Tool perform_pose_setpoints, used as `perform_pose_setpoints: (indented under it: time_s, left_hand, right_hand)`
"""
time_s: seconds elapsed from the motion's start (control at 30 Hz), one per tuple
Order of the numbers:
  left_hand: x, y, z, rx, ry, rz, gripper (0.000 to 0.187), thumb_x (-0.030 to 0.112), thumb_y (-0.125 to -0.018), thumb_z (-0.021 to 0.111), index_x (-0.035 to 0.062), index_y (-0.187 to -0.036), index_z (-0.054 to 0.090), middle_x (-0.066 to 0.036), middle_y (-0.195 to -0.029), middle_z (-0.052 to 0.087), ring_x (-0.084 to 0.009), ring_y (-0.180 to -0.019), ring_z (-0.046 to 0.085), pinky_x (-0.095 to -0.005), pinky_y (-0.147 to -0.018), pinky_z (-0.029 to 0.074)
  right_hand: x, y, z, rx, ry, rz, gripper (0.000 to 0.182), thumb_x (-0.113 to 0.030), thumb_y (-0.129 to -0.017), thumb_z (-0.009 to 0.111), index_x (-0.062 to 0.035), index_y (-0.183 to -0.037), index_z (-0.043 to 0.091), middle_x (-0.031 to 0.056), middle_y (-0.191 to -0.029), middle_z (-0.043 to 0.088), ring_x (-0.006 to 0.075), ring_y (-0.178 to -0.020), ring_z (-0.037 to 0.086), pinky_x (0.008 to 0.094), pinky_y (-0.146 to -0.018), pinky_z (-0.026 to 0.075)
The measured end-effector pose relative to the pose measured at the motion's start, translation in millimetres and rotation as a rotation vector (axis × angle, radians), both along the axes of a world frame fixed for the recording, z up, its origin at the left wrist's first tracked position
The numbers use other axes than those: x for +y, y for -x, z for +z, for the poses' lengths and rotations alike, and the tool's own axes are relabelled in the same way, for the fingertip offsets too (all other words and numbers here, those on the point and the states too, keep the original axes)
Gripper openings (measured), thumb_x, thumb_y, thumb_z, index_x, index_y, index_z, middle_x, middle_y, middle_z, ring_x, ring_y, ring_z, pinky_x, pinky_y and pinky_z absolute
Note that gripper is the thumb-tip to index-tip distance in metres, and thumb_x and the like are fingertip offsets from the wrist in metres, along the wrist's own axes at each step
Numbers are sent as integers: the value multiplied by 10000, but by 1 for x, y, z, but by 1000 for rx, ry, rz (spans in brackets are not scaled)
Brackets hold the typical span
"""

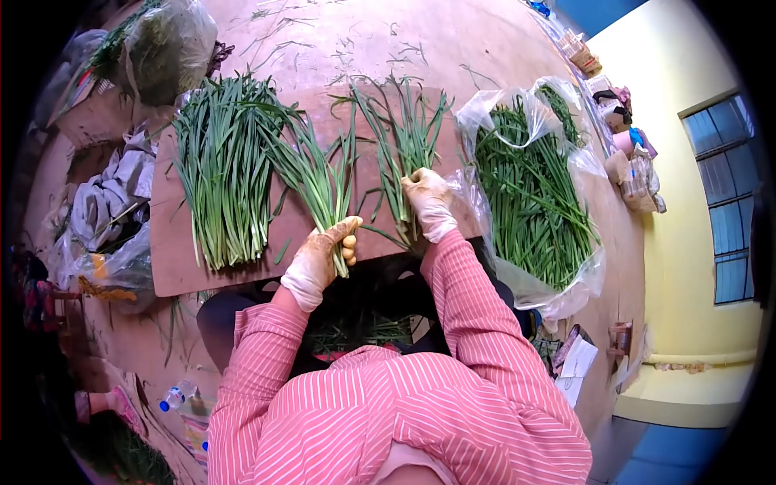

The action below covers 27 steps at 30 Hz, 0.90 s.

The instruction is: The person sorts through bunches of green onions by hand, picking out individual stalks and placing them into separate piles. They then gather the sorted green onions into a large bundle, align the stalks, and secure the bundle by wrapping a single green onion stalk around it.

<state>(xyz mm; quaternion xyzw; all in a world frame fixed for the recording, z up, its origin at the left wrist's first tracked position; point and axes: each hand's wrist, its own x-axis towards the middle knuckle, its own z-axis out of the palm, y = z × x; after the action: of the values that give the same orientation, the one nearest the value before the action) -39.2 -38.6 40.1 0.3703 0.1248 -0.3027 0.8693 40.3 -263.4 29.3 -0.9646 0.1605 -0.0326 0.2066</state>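
Note:
My left hand [326,252], in a stained pale glove, is closed around the lower stalks of a bunch of Chinese chives [321,182]; their leaves fan out up and to the left. My right hand [429,198], gloved as well, has its fingers pinched on a looser bunch of Chinese chives [410,133] on the right of the brown board [182,279]. A large pile of Chinese chives [226,174] lies at the board's left, with its white ends toward me. What exactly sits between my right fingertips is partly hidden.
Right of the board, an opened clear plastic bag [537,299] holds many more chives. On the left are a bag with grey cloth [109,194] and a bagged bundle of greens [162,52]. A plastic bottle [178,395] lies on the floor. Leaf scraps litter the floor beyond.

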Motion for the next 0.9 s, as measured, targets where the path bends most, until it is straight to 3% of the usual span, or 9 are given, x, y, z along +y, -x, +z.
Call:
perform_pose_setpoints:
  time_s: [0.07, 0.1, 0.2, 0.37, 0.5, 0.63, 0.73, 0.8, 0.9]
  left_hand:
    - [1, -1, 0, 20, 10, -11, 295, 257, -899, 588, 10, -1057, 621, 22, -663, 515, -104, -556, 478, -237, -540, 421]
    - [1, 0, 0, 27, 11, -13, 295, 257, -899, 588, 10, -1057, 621, 22, -663, 515, -104, -556, 478, -237, -540, 421]
    - [-1, 0, -2, 18, 5, 1, 278, 240, -903, 581, 10, -1054, 621, 25, -676, 536, -108, -561, 489, -241, -542, 426]
    - [1, 1, -5, 24, 39, -25, 276, 238, -900, 587, 10, -1052, 621, 25, -678, 539, -108, -567, 493, -247, -547, 430]
    - [1, 3, -7, 12, 53, -20, 284, 249, -898, 592, 9, -1049, 617, 21, -675, 540, -104, -568, 493, -250, -548, 431]
    - [-5, 4, -3, 13, 36, -18, 241, 249, -893, 599, 45, -1019, 628, 11, -671, 547, -108, -546, 501, -246, -515, 443]
    - [-4, 2, -9, -50, 67, -50, 340, 282, -901, 589, 7, -1101, 583, -4, -817, 595, -112, -668, 549, -270, -619, 476]
    - [-6, 5, 1, -67, 47, -23, 344, 289, -902, 586, 8, -1100, 583, -26, -869, 617, -131, -717, 573, -285, -653, 485]
    - [-4, 7, -6, -75, 20, -8, 345, 293, -907, 578, 4, -1095, 583, -94, -1018, 646, -189, -859, 620, -321, -761, 500]
  right_hand:
    - [-8, 2, 18, -148, -141, -24, 289, -343, -769, 665, -56, -797, 655, 143, -819, 661, 291, -752, 646, 367, -708, 495]
    - [-11, 5, 28, -186, -240, -30, 271, -325, -801, 653, -55, -827, 647, 115, -784, 665, 238, -652, 640, 345, -625, 507]
    - [-24, 13, 36, 97, -1099, -105, 265, -310, -902, 560, -51, -909, 617, 30, -746, 646, 113, -586, 596, 226, -504, 476]
    - [-23, 57, 56, 330, -1350, -161, 271, -271, -920, 533, -35, -993, 645, -10, -759, 643, 41, -527, 519, 165, -457, 397]
    - [-19, 76, 99, 7, -1469, -6, 364, -322, -916, 555, 4, -1055, 637, -6, -693, 597, 33, -458, 429, 131, -398, 314]
    - [6, 93, 176, -414, -1172, 173, 419, -361, -965, 458, 11, -1046, 634, -1, -570, 563, 46, -429, 464, 161, -387, 316]
    - [29, 91, 164, -237, -910, 118, 434, -415, -967, 423, -52, -908, 654, -12, -500, 508, 50, -386, 432, 182, -371, 318]
    - [47, 92, 125, 23, -915, 141, 449, -430, -960, 424, -59, -825, 636, -12, -486, 485, 54, -364, 414, 190, -345, 317]
    - [70, 100, 64, 263, -993, 173, 456, -450, -942, 456, -28, -834, 592, 10, -567, 544, 78, -386, 451, 209, -364, 365]
